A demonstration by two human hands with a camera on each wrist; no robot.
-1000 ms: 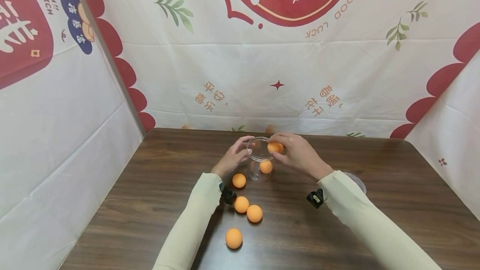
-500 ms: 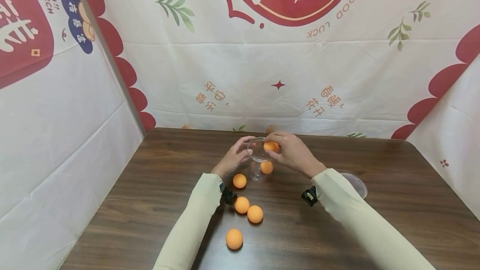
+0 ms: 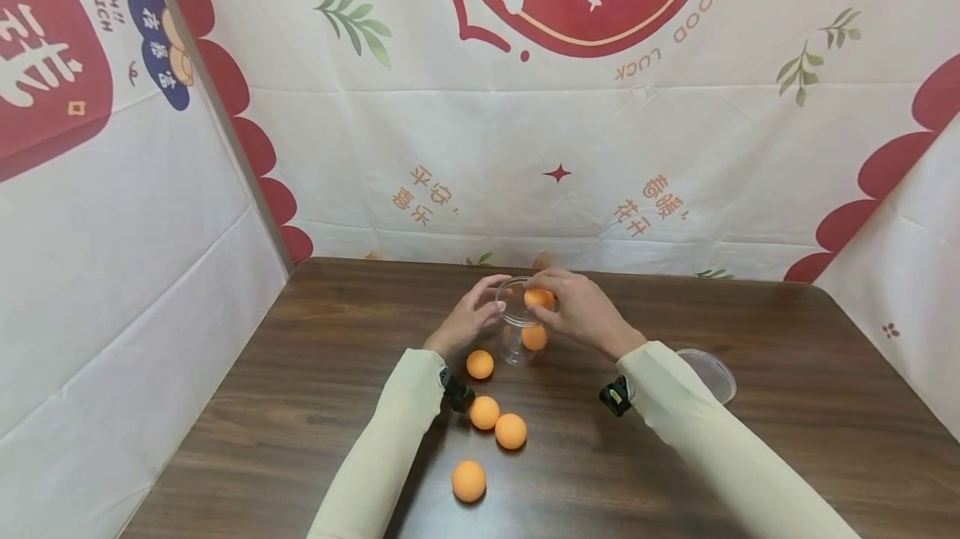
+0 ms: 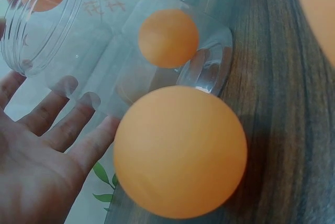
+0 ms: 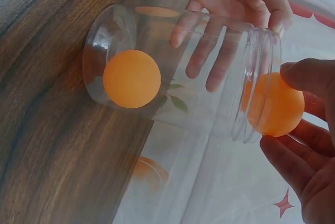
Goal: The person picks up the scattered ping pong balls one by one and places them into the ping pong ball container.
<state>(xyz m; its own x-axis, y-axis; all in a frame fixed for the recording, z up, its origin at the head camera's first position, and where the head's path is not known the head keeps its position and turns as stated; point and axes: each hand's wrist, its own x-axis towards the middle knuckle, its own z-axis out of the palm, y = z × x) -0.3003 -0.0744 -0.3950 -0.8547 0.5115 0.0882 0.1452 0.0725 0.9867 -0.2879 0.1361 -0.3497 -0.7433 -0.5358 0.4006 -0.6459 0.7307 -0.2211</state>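
A clear plastic jar point(image 3: 511, 345) stands upright on the wooden table with an orange ping-pong ball point(image 5: 132, 79) at its bottom. My left hand point(image 3: 461, 322) holds the jar from the left, its fingers reaching along the far side and the thumb close to the rim. From the right, my right hand point(image 3: 588, 312) pinches a second orange ball point(image 5: 280, 106) between thumb and fingers. That ball sits at the jar's mouth, partly inside the rim in the right wrist view. One loose ball point(image 4: 180, 152) lies just beside the jar, near the left wrist.
More orange balls lie nearer the front: a touching or nearly touching pair point(image 3: 484, 412) and a single ball point(image 3: 468, 481). A clear round lid point(image 3: 708, 374) lies on the right, partly behind the right sleeve. A printed white cloth point(image 3: 480, 131) hangs behind the table point(image 3: 337, 439).
My right hand has shifted slightly left, bringing its ball from the jar's right rim over the mouth. The left hand and the loose balls stay put; more of the lid shows.
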